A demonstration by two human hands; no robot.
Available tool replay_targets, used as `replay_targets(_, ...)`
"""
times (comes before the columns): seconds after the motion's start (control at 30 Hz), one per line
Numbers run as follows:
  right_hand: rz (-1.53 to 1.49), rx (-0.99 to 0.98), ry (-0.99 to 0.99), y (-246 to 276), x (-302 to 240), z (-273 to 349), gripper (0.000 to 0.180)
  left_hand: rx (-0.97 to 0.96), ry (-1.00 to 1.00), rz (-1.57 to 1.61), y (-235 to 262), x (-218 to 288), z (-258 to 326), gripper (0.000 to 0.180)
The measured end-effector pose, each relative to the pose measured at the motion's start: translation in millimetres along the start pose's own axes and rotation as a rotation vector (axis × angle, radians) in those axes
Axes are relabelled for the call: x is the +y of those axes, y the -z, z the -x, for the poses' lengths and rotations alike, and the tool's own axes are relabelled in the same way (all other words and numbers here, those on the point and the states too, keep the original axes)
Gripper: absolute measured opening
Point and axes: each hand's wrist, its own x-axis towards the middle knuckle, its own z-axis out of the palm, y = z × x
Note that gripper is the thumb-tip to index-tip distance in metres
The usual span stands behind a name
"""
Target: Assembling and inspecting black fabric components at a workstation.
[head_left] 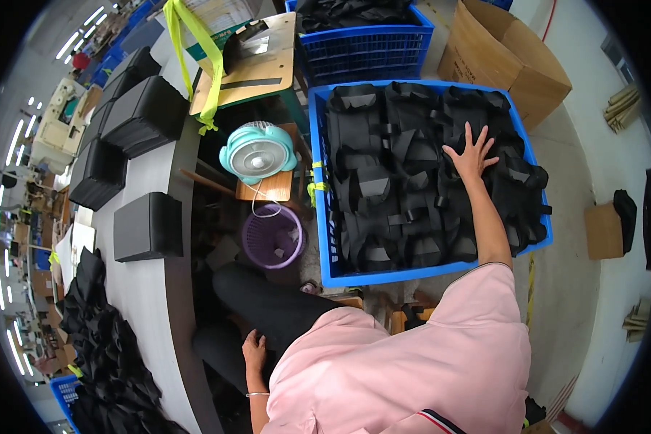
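My right hand (472, 153) is spread wide over the blue crate (326, 249), its fingers apart on top of the black fabric pieces (416, 170). These pieces have straps and loops and lie packed in rows, filling the crate to about its rim. My left hand (254, 351) rests on my black-trousered leg with nothing seen in it; its fingers look loosely extended.
On the left, a long grey table (148, 289) bears stacks of black panels (146, 116) and a black fabric heap (112, 347). Nearby are a turquoise fan (258, 153), a purple basket (273, 235), another blue crate (365, 54) and a cardboard box (503, 58).
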Motion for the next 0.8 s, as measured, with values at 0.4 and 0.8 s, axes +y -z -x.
replay_targets(0.4,-0.132,-0.518,-0.049,-105,131,-86,0.104,-0.069,0.105,-0.309,-4,-8,4,0.015)
replay_targets(0.8,-0.033,-0.25,-0.061,-64,80,-21,0.073,-0.031,0.136,-0.295,1,17,7,0.012)
